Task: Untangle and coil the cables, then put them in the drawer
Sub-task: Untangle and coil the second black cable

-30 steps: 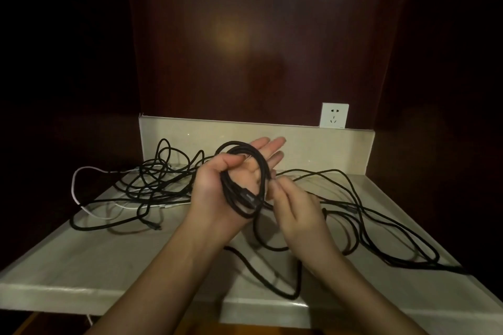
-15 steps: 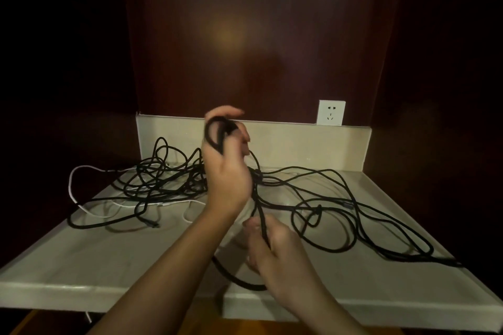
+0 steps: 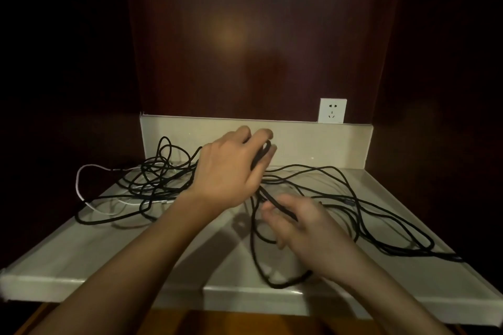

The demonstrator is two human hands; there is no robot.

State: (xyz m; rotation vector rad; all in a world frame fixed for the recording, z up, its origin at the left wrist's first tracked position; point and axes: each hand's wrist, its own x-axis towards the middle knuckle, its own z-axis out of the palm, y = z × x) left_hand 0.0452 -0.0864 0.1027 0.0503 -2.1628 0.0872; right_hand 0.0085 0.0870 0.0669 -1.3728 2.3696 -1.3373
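Note:
A long black cable point(image 3: 362, 215) sprawls in loose loops over a pale stone counter point(image 3: 114, 253), tangled at the back left with a thin white cable point(image 3: 81, 196). My left hand point(image 3: 231, 171) is over the middle of the counter, back up, and grips a small coil of the black cable, which shows between its fingers. My right hand point(image 3: 304, 223) is lower and nearer, and pinches a strand of the same cable that runs up to the left hand. No drawer is in view.
A low pale backsplash point(image 3: 313, 144) closes the counter at the back, with a white wall socket point(image 3: 332, 111) above it at the right. Dark wood panels stand behind and at both sides. The counter's front edge point(image 3: 109, 288) is near me.
My left hand has turned palm down and dropped toward the counter with the coil. My right hand has slid up and right along the strand.

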